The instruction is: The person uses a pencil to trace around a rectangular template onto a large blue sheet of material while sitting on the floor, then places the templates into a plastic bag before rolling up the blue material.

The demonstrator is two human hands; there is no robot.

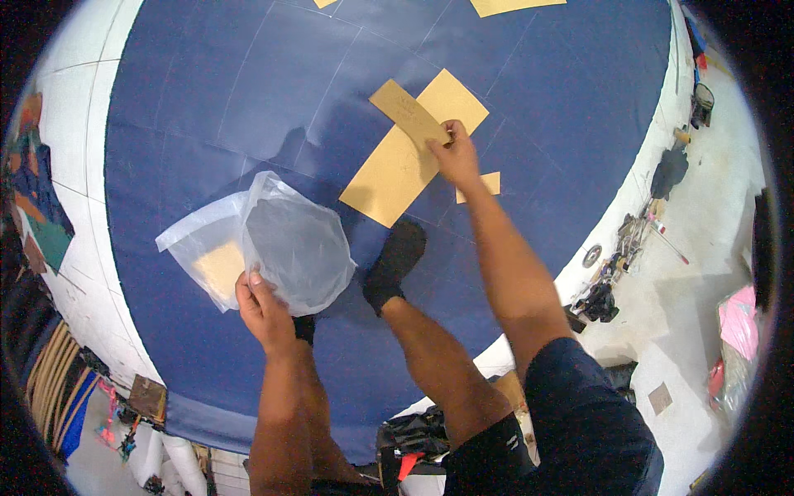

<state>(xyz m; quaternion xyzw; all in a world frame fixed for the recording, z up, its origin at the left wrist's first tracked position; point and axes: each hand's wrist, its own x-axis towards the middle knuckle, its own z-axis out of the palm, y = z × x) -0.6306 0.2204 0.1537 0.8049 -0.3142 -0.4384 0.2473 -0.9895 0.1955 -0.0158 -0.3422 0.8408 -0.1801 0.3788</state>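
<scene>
With the right hand (pixel 456 155) pinched shut on the narrow tan card (pixel 405 109) at upper centre and the left hand (pixel 266 312) on the translucent plastic bag (pixel 299 240) left of centre, light, even grip pressure should best avoid creasing.

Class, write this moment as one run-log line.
left hand: holds translucent plastic bag | right hand: holds narrow tan card strip | nearby: larger tan card rectangle on dark-blue sheet
</scene>
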